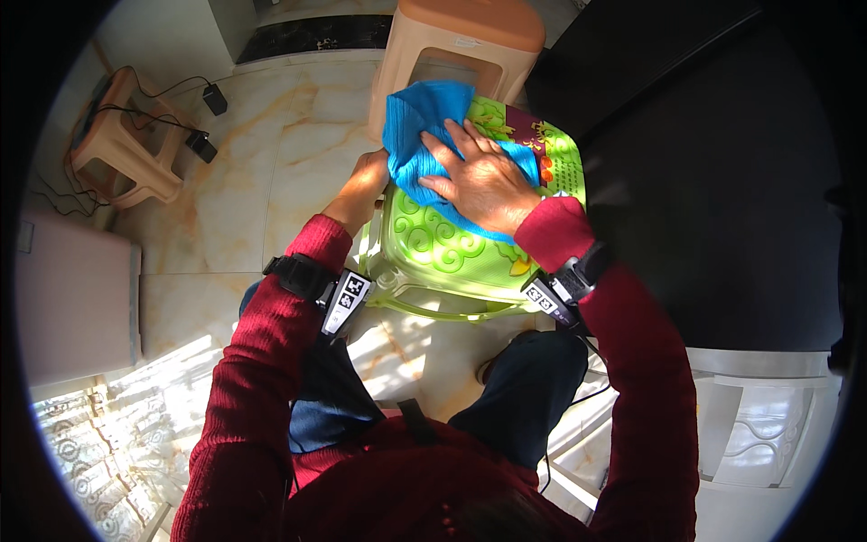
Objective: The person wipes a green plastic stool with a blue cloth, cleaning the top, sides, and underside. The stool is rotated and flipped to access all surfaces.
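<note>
A green plastic stool [437, 251] with a printed, scroll-patterned seat stands before me between my knees. Across its seat lies a crumpled bright blue cloth [420, 112], one part rising over the far left edge. My right hand [481, 179] presses flat on the cloth, its fingers spread apart. At the seat's left side, my left hand [369, 183] curls around the stool's edge, touching the cloth there. Its fingertips are hidden. Both wrists carry strapped-on devices with printed markers.
Just beyond is a taller beige stool [443, 34] with an orange-brown top. A black panel-like surface [704, 203] borders the right side. At left, a small stool [139, 149] bears cables and black adapters [201, 146], near a pale pink cabinet [78, 298]. Sunlit marble-patterned tiles [223, 230] cover the floor.
</note>
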A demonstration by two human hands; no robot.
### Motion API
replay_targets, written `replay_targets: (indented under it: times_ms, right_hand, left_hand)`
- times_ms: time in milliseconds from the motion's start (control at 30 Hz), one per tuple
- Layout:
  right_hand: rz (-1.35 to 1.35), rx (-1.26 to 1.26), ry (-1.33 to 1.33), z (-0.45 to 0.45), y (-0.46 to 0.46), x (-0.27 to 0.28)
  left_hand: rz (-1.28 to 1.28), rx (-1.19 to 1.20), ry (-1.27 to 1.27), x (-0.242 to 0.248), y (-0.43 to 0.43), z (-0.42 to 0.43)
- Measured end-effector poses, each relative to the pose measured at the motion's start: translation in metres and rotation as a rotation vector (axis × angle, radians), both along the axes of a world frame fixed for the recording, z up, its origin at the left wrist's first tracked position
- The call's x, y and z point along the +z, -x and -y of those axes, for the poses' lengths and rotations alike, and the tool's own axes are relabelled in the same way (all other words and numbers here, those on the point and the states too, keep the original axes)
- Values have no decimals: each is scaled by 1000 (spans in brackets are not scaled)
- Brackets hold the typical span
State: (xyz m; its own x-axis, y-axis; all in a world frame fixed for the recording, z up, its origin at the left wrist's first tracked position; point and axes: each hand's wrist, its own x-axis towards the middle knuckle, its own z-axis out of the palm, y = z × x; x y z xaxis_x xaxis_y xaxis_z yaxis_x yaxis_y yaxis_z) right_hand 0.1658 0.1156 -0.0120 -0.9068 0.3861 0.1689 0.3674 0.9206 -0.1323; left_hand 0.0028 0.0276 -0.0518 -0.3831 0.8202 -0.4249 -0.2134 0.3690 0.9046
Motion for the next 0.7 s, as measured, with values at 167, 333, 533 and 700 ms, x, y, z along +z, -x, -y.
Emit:
replay_targets:
  times_ms: [167, 333, 533, 700]
  right_hand:
    - [107, -79, -50, -60, 42, -4]
    - [95, -146, -33, -113, 47, -14]
    - [102, 29, -183, -172, -2, -31]
    - [204, -63, -315, -182, -56, -34]
  left_hand:
    - [75, 47, 12, 1, -1, -3]
    - [81, 2, 24, 6, 3, -3]
    - [121, -7, 50, 1, 5, -6]
    - [115, -18, 62, 1, 6, -7]
